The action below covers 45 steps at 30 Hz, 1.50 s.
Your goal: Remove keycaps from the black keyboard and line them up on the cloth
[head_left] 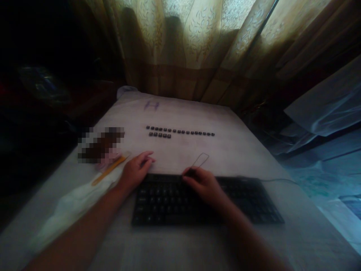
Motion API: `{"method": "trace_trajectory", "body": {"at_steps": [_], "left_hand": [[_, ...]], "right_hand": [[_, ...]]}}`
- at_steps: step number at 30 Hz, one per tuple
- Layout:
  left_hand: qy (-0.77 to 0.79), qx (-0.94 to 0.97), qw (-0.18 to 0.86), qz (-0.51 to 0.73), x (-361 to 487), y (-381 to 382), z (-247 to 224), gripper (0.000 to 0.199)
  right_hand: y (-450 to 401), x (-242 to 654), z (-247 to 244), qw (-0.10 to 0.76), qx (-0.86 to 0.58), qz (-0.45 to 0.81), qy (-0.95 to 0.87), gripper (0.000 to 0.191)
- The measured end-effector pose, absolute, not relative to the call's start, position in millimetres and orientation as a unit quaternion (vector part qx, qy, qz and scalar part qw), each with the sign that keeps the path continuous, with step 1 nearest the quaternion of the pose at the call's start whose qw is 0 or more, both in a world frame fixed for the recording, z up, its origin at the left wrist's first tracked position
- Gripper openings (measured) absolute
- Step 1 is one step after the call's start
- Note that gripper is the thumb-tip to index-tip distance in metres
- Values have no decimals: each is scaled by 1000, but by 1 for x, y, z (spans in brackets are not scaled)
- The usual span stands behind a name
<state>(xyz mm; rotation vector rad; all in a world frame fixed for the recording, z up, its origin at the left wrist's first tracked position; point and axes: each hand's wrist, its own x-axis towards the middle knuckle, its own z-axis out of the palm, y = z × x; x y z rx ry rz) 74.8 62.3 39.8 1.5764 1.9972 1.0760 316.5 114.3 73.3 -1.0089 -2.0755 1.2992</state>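
Note:
A black keyboard (175, 205) lies on the white-covered table, with keys gone from part of its upper rows. My right hand (201, 180) is over its upper middle, closed round a thin bent wire loop (203, 156) whose end sticks out past the fingers. Something dark shows at those fingertips, too blurred to name. Beside the keyboard's upper left corner, my left hand (138, 167) has its fingers stretched out and holds nothing I can see. Beyond both hands, loose black keycaps (179, 131) stand in a long row, with a shorter row (160, 135) in front.
Left of my left hand lie an orange-handled brush (108, 172), a white cloth (81, 199) and a pixelated item (101, 145). The keyboard cable (278, 180) runs off to the right. A patterned curtain (197, 45) hangs behind the table (191, 109).

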Motion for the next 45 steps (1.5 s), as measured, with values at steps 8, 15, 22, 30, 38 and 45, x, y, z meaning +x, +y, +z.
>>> {"method": "trace_trajectory", "body": {"at_steps": [8, 15, 22, 30, 38, 45], "left_hand": [[712, 565, 181, 376, 75, 62, 40, 38], [713, 565, 178, 375, 75, 62, 39, 38], [712, 565, 184, 375, 74, 61, 40, 39], [701, 606, 177, 332, 77, 61, 43, 37], [695, 631, 136, 316, 78, 60, 41, 30], [669, 660, 62, 336, 77, 59, 42, 26]], "right_hand": [[111, 315, 78, 209, -327, 355, -850, 8], [111, 309, 82, 161, -283, 303, -896, 10], [113, 313, 66, 195, -286, 268, -899, 11], [114, 313, 62, 219, -272, 306, -886, 14], [112, 315, 61, 292, -301, 419, -805, 18], [111, 311, 62, 317, -313, 514, -733, 18]]}}
